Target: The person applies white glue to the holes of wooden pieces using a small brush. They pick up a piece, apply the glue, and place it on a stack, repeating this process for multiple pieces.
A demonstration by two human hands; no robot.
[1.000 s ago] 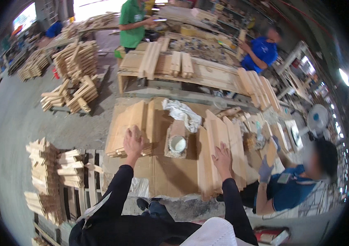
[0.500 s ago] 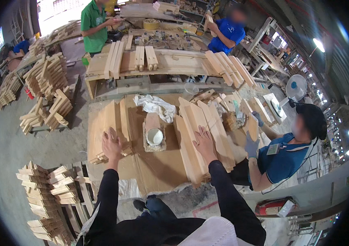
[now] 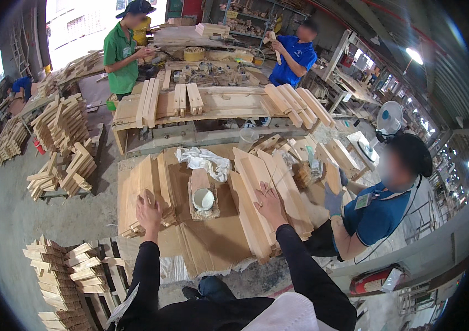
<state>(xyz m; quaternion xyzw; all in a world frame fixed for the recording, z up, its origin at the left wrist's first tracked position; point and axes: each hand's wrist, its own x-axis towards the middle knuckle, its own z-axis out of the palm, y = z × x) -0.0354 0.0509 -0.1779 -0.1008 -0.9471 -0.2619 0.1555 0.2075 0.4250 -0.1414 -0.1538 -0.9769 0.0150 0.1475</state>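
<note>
**Where things lie on the desk**

The desk (image 3: 212, 248) stands directly before the person. On its left part lies a stack of wooden boards (image 3: 140, 190), with the left hand (image 3: 149, 209) resting on its near end. In the middle sits a small cup (image 3: 203, 198) on a wooden block, and behind it lies a crumpled cloth (image 3: 204, 161). To the right lie long wooden panels (image 3: 262, 204), side by side, with the right hand (image 3: 270, 203) on them. Right of the panels a co-worker (image 3: 378, 215) leans at the desk's edge. Behind the desk stands a workbench (image 3: 212, 105) carrying more boards. Piles of wood pieces (image 3: 66, 160) rest on the floor to the left.
</note>
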